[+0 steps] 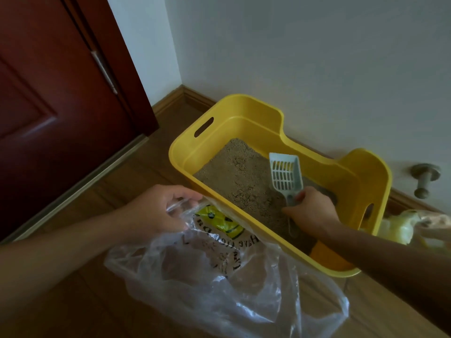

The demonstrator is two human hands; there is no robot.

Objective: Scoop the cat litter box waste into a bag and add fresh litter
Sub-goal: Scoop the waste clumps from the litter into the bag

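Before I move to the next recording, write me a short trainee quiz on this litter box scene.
1. True or false: the right hand grips the pale slotted plastic scoop over the litter in the yellow plastic litter box.
2. What does the left hand pinch? A) a clear plastic bag B) a brush C) nothing
3. Short answer: does the bag lie inside or outside the box?
Key: 1 true; 2 A; 3 outside.

The litter box [256,123] sits against the wall [317,57], scoop [285,175] inside it, bag [219,284] before it, door [48,93] to its left.
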